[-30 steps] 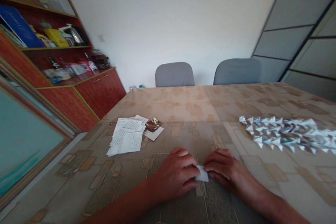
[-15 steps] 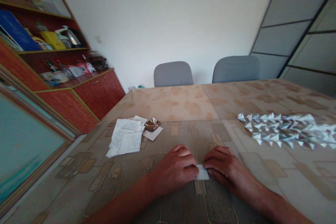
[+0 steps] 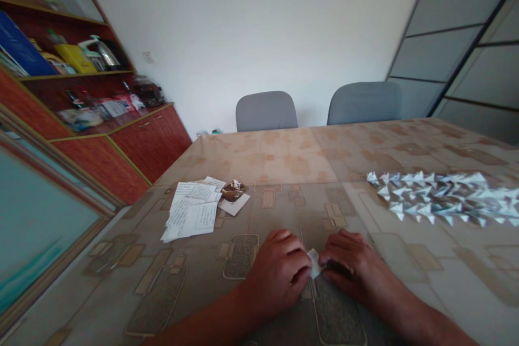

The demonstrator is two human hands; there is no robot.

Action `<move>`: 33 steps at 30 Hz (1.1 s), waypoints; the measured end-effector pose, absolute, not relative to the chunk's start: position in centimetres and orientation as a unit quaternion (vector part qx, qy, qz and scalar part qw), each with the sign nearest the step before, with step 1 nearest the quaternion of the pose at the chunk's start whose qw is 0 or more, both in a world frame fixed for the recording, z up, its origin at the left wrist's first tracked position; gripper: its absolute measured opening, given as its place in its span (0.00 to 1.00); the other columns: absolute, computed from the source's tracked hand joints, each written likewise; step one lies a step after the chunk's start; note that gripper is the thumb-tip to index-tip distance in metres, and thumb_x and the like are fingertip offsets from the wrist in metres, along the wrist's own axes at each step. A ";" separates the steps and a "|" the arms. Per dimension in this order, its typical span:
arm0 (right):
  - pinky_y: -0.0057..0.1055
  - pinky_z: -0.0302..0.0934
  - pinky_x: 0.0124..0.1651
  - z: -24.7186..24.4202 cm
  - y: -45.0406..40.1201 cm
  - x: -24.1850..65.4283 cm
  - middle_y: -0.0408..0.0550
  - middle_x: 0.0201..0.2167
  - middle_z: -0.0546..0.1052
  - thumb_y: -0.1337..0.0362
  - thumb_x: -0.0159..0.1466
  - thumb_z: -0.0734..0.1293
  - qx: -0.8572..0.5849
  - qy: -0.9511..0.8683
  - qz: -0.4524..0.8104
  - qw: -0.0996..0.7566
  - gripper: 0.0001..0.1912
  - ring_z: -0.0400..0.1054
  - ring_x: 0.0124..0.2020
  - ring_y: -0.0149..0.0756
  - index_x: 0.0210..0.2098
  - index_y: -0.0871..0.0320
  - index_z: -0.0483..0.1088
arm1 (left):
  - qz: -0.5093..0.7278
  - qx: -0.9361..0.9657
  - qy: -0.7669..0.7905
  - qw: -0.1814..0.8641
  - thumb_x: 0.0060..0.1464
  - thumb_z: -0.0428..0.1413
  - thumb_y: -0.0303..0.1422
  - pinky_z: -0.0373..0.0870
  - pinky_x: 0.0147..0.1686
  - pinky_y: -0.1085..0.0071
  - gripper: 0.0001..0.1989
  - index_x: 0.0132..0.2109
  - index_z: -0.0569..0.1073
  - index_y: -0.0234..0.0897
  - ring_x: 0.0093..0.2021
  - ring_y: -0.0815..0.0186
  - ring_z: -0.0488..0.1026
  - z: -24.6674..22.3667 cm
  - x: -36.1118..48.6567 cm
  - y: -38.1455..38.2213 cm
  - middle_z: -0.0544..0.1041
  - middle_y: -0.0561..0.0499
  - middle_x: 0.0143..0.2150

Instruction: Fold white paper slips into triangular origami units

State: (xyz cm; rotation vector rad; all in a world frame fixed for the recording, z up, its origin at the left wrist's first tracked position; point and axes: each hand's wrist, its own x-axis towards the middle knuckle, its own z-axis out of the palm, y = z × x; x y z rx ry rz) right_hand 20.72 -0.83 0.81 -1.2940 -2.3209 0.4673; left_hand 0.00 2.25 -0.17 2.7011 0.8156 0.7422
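A small white piece of paper (image 3: 314, 264) is held between my two hands, low over the near part of the table. My left hand (image 3: 281, 267) pinches its left side with curled fingers. On the other side, my right hand (image 3: 351, 259) grips the right edge between thumb and fingers. Fingers cover part of the paper, so its folds cannot be made out. Left of my hands lies a loose stack of printed paper slips (image 3: 192, 211). Folded paper pieces (image 3: 438, 197) with pointed tips stand in rows on the right.
A brown-patterned cloth covers the table (image 3: 284, 157). Beside the slips are a brown scrap (image 3: 234, 191) and a white card (image 3: 235, 205). Two grey chairs (image 3: 266, 111) stand at the far edge. A red-brown cabinet (image 3: 150, 140) with loaded shelves is at the left.
The small paper has turned from lying flat and level to a tilted position between my fingers. Both hands have shifted slightly, and the view has tipped a little.
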 end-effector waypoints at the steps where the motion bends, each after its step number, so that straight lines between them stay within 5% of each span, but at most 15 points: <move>1: 0.34 0.55 0.39 0.7 -0.8 20.6 0.43 0.29 0.74 0.73 0.58 0.69 -0.469 -0.838 0.169 0.222 0.06 0.67 0.35 0.38 0.30 0.56 0.72 | 0.253 0.917 0.285 0.116 0.54 0.56 0.26 0.58 0.37 0.66 0.04 0.31 0.73 0.36 0.34 0.65 0.65 -0.2 0.0 2.2 0.72 0.52 0.31; 6: 0.33 0.54 0.39 0.4 -0.9 20.4 0.42 0.28 0.73 0.72 0.60 0.70 -0.476 -0.833 0.159 0.232 0.06 0.66 0.34 0.37 0.29 0.56 0.71 | 0.247 0.914 0.299 0.123 0.56 0.57 0.32 0.57 0.37 0.66 0.06 0.31 0.73 0.36 0.35 0.64 0.65 -0.2 0.3 2.1 0.72 0.52 0.30; 18: 0.34 0.53 0.38 0.4 -1.4 20.1 0.42 0.28 0.73 0.76 0.58 0.68 -0.511 -0.812 0.169 0.226 0.09 0.66 0.34 0.38 0.28 0.56 0.70 | 0.247 0.870 0.387 0.179 0.47 0.59 0.23 0.58 0.37 0.68 0.05 0.29 0.71 0.35 0.35 0.64 0.66 0.3 1.2 1.6 0.70 0.52 0.30; 33: 0.33 0.51 0.37 0.3 -1.8 19.7 0.41 0.27 0.72 0.76 0.56 0.69 -0.532 -0.798 0.146 0.244 0.10 0.64 0.33 0.39 0.27 0.54 0.69 | 0.237 0.865 0.389 0.213 0.50 0.61 0.27 0.58 0.41 0.65 0.04 0.31 0.73 0.35 0.38 0.63 0.66 0.5 0.8 1.2 0.71 0.51 0.33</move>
